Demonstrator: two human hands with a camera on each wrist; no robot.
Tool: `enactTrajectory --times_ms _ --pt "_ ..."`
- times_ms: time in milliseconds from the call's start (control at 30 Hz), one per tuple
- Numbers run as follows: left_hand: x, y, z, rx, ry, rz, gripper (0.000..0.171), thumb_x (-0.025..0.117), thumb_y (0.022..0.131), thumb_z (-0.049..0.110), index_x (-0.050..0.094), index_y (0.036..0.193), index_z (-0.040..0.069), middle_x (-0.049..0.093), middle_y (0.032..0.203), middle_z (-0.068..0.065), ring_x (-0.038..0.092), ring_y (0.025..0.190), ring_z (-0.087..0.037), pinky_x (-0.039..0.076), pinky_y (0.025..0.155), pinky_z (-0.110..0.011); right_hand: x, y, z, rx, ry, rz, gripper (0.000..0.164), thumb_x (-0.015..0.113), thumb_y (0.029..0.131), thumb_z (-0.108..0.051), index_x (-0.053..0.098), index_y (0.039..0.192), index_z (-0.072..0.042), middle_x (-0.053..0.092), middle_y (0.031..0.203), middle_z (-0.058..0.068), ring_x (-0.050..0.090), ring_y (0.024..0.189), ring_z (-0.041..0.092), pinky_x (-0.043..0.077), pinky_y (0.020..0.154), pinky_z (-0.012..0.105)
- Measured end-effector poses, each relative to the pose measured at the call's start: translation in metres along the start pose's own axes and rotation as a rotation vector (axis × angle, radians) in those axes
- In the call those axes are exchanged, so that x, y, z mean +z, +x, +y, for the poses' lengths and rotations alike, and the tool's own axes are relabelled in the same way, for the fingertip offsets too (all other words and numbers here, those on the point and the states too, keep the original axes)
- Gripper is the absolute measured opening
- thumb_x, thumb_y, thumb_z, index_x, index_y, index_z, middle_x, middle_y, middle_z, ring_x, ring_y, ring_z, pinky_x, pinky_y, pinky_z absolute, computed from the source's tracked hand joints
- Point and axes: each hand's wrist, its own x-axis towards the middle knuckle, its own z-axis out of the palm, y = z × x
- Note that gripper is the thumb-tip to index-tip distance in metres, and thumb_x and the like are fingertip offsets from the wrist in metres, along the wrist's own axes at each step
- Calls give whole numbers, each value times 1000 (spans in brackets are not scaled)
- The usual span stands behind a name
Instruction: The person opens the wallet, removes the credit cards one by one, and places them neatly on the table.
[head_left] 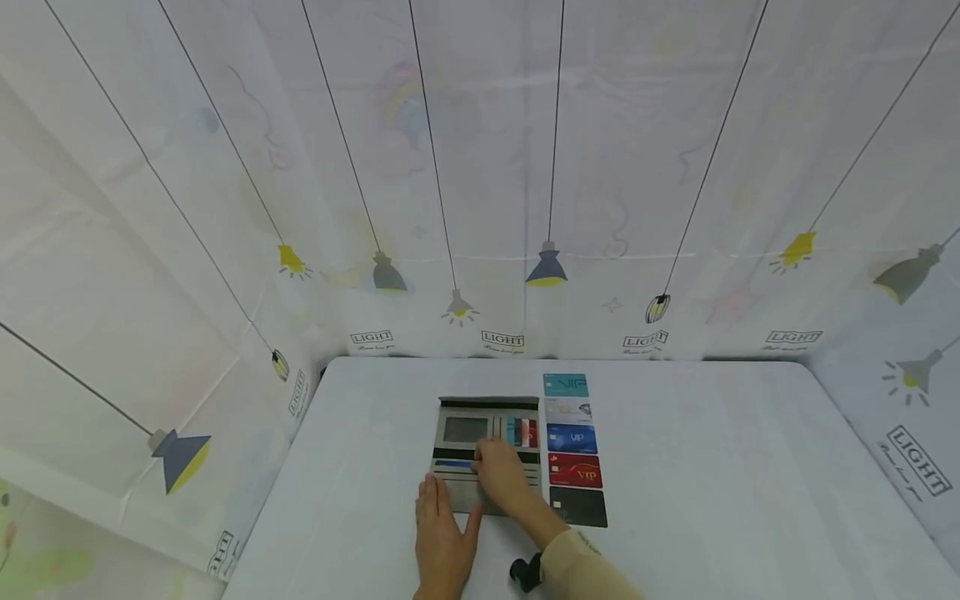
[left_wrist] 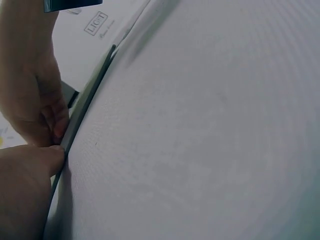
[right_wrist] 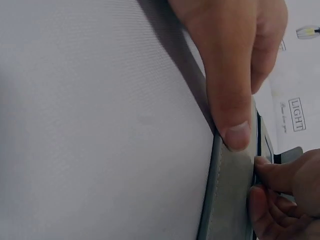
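Lying open on the worktop [head_left: 712, 483], the wallet [head_left: 469, 494] is steadied by the straight-fingered left hand [head_left: 444, 533]; the blue card [head_left: 453, 464] in its lower half is pinched by the right hand [head_left: 502, 477] and could be jammed or bent if moved askew.
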Motion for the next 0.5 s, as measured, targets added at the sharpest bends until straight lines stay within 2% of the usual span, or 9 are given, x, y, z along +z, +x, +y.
enactTrajectory --times_ms 167,500 --pt "-1 0 0 -10 1 -19 86 73 88 48 43 146 -9 35 158 -26 34 148 -41 33 118 -58 -3 1 3 -3 69 -6 13 76 86 -7 65 79 -10 59 73 0 50 69 11 43 58 24" --pt "-1 0 1 -9 2 -20 87 71 90 50 42 147 -9 35 159 -26 34 148 -41 33 118 -57 0 0 6 -30 77 11 14 76 86 -7 65 79 -13 61 74 -2 50 70 9 45 61 23"
